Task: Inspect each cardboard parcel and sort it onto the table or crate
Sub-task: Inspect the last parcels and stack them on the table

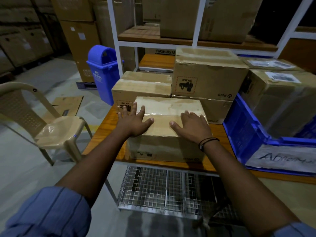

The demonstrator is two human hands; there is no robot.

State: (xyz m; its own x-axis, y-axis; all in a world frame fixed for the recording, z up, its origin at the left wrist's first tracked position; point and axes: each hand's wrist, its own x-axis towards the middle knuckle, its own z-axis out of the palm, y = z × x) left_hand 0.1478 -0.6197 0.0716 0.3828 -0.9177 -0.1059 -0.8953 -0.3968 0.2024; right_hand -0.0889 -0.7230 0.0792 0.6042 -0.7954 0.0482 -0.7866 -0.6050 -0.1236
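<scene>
At the table's near edge, left hand and right hand are lying flat, fingers spread, on the front parcel — gripping nothing. Inspection looking underway; blue crate right already holding parcels — sorting unfinished.

6 parcels, 1 crate, 1 chair, 1 bin, 2 hands.

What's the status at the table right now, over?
Left hand and right hand flat, open on parcel. Parcel on table, near edge. Crate to the right, already holding a parcel. Nothing blocking.
</scene>
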